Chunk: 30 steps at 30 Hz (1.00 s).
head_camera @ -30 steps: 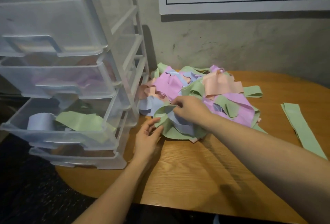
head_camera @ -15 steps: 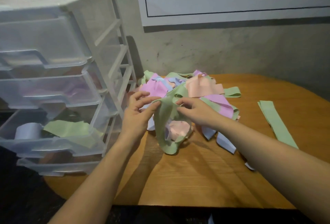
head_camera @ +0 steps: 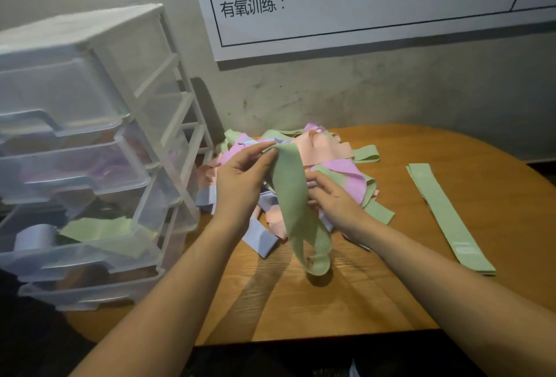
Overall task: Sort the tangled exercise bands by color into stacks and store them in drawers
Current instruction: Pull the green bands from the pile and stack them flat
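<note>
A tangled pile of bands [head_camera: 331,160] in pink, peach, blue and green lies on the wooden table [head_camera: 391,295] by the wall. Above its near side hangs a green band [head_camera: 293,205], its loop end touching the table. My left hand [head_camera: 240,184] pinches the band's top end. My right hand [head_camera: 334,199] grips its right edge lower down. A flat stack of green bands [head_camera: 445,214] lies apart on the right. The clear plastic drawer unit [head_camera: 90,148] stands at the left, its third drawer [head_camera: 84,244] pulled out with a green band and a blue roll inside.
A white poster [head_camera: 361,0] with printed characters hangs on the grey wall behind the table. The table's front edge runs along the bottom, with dark floor below. The upper drawers hold faint pink and peach shapes.
Both hands have lifted the green band free of the pile and drawn it out long. The view has tilted up and back.
</note>
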Each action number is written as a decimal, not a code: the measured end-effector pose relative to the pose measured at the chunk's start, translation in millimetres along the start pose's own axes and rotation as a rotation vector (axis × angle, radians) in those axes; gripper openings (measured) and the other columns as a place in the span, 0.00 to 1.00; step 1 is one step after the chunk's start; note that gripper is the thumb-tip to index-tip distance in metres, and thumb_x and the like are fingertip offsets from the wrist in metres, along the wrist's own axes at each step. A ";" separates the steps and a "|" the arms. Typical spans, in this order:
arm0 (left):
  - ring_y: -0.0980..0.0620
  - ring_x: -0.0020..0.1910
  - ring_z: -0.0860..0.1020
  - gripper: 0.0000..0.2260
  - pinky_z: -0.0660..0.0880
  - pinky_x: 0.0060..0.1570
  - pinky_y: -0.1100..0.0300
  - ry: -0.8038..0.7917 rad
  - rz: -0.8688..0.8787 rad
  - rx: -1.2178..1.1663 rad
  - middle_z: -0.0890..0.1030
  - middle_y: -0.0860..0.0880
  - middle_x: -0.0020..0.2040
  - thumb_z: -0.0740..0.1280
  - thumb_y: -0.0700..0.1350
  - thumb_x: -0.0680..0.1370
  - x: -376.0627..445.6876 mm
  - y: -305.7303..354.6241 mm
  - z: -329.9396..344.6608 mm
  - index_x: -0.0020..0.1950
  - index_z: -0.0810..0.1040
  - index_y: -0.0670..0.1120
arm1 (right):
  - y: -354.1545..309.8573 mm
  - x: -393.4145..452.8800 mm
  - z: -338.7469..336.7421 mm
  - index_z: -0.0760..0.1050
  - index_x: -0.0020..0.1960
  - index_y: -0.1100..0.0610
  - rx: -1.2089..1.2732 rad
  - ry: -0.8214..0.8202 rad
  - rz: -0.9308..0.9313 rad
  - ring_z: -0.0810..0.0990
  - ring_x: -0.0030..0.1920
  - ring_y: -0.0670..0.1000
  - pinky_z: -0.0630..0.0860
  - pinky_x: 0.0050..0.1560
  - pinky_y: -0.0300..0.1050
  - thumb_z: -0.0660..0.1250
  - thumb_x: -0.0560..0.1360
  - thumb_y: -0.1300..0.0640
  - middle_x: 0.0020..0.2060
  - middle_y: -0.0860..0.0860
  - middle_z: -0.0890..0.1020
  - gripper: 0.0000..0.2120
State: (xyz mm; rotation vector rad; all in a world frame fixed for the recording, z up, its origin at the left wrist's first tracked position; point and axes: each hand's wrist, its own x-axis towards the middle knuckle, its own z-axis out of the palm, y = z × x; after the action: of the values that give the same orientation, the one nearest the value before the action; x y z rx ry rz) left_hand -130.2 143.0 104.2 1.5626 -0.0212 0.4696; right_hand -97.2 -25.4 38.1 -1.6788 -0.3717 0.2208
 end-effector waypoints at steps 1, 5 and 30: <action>0.63 0.41 0.81 0.08 0.77 0.35 0.67 0.014 -0.031 -0.016 0.85 0.61 0.41 0.70 0.40 0.79 -0.2 0.1 1.8 0.49 0.83 0.54 | -2.0 -4.0 -1.6 0.79 0.55 0.49 0.053 -0.007 -0.006 0.80 0.59 0.54 0.76 0.64 0.53 0.56 0.83 0.54 0.53 0.52 0.84 0.12; 0.60 0.42 0.83 0.06 0.80 0.34 0.62 0.029 -0.118 -0.050 0.85 0.61 0.42 0.69 0.42 0.80 -1.2 -3.4 7.8 0.52 0.83 0.52 | -8.6 -14.1 -5.2 0.80 0.56 0.52 0.131 -0.119 0.009 0.81 0.59 0.48 0.77 0.60 0.48 0.62 0.77 0.41 0.54 0.48 0.84 0.18; 0.47 0.57 0.82 0.18 0.80 0.57 0.43 0.027 -0.412 -0.362 0.80 0.46 0.63 0.61 0.36 0.84 -13.1 -30.4 33.8 0.72 0.68 0.51 | 15.2 -26.0 -15.1 0.66 0.66 0.46 -0.137 -0.088 0.048 0.84 0.48 0.50 0.80 0.50 0.47 0.71 0.78 0.53 0.46 0.51 0.86 0.21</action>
State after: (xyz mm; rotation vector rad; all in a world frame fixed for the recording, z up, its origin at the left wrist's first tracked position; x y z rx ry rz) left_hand -123.5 108.8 72.2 1.1638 0.2223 0.1484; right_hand -114.2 -50.6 23.5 -1.8178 -0.4200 0.3113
